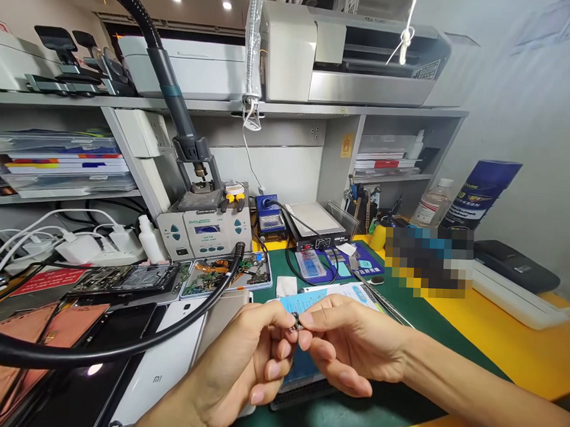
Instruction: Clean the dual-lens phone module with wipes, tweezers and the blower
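The left hand (257, 344) and right hand (350, 334) pinch a small dark part (296, 321) (its details too small to read) between their fingertips above the green mat (343, 421), so handling seems under way, the part not yet set down.

Pale wall (517, 109) at right, grey shelving (336, 168) across the back, round ceiling lights (227, 5) upper left.
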Demonstrator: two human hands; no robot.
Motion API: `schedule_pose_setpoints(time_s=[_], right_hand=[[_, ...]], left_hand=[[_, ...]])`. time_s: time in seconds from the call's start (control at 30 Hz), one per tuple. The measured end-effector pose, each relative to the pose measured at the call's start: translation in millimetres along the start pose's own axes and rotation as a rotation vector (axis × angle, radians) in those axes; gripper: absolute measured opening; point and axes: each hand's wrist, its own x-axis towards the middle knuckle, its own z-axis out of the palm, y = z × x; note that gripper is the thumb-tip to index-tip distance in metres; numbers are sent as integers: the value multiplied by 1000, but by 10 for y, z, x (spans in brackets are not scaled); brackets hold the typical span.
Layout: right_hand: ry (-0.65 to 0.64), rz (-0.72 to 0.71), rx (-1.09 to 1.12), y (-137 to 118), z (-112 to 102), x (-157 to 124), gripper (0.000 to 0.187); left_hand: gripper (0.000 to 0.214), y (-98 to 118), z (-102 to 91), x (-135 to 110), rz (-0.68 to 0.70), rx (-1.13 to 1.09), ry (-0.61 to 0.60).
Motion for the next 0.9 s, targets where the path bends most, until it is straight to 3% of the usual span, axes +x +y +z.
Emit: schedule_pose_setpoints(time_s=[0.17, 0.3, 0.37, 0.47, 0.53, 0.67, 0.9], right_hand=[[37, -59, -77, 73, 46, 19, 29], [138, -239, -262, 111, 100, -43, 41], [276, -438, -409, 99, 123, -94, 31], [431, -911, -925, 64, 133, -141, 2], [412, -1139, -1249, 48, 124, -144, 14], [322, -1205, -1436, 57, 100, -124, 22], [306, -1232, -1449, 80, 86, -122, 21]], left_hand=[[24, 13, -29, 19, -70, -130, -30], [25, 41, -35, 44, -169, -243, -76], [26, 60, -34, 47, -203, -290, -92], [28, 87, -36, 39, -230, -335, -107], [29, 94, -36, 31, -245, -353, -114], [28, 76, -30, 21, -259, -380, -118], [27, 56, -36, 13, -263, -401, -136]])
